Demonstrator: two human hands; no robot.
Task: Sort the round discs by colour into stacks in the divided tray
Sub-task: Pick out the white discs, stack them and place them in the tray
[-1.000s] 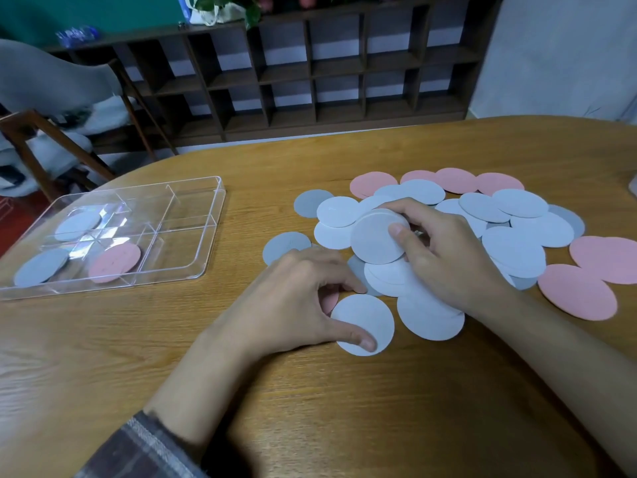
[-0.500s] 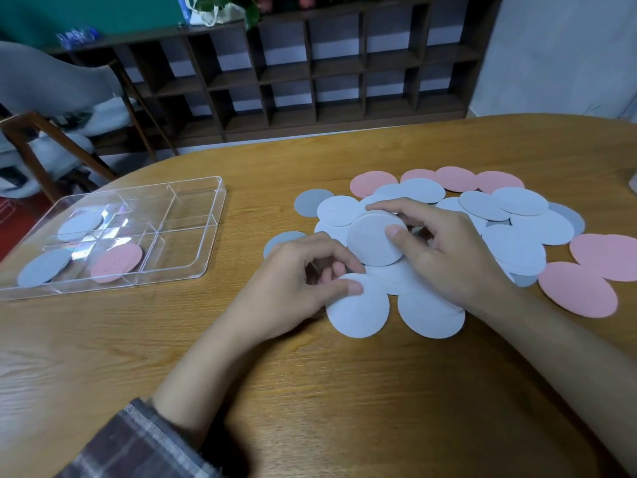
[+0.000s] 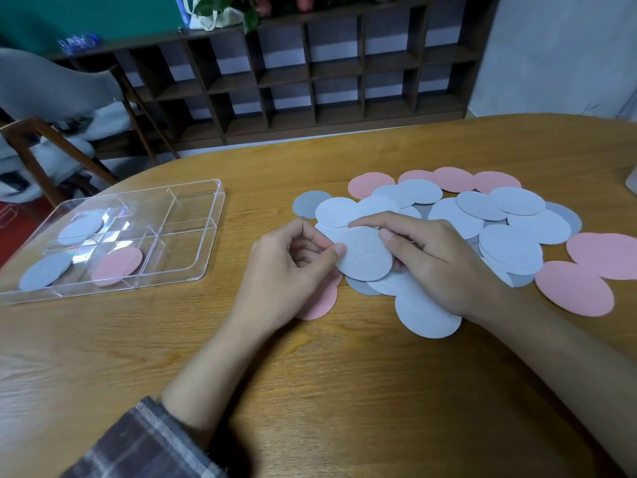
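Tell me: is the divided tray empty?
Partly filled: the divided tray holds a pink disc, a near grey-blue disc and a far grey-blue disc, all in its left part.

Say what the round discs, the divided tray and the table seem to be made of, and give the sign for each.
Round discs: thin paper or card, matt; they lie flat and overlap with hardly any thickness.
Divided tray: clear hard plastic, glossy; see-through, with bright reflections.
Table: wood-grain top, soft sheen; solid wood, veneer or laminate, cannot tell.
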